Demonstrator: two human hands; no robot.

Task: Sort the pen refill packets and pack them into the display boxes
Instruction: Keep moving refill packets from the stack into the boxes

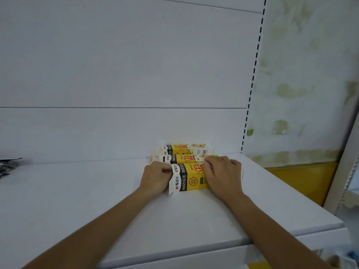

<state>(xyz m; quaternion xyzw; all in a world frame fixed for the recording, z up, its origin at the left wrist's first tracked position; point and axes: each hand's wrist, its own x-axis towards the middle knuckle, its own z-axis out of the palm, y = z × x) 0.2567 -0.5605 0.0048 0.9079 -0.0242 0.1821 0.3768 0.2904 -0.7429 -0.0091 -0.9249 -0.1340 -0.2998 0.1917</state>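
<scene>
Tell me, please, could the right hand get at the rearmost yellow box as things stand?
Probably yes, once it lets go: the right hand grips the nearest box, and the rearmost box lies close behind, uncovered.

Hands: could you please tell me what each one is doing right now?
Left hand: grips the white end of the nearest yellow display box.
Right hand: grips the same box's other end.
</scene>
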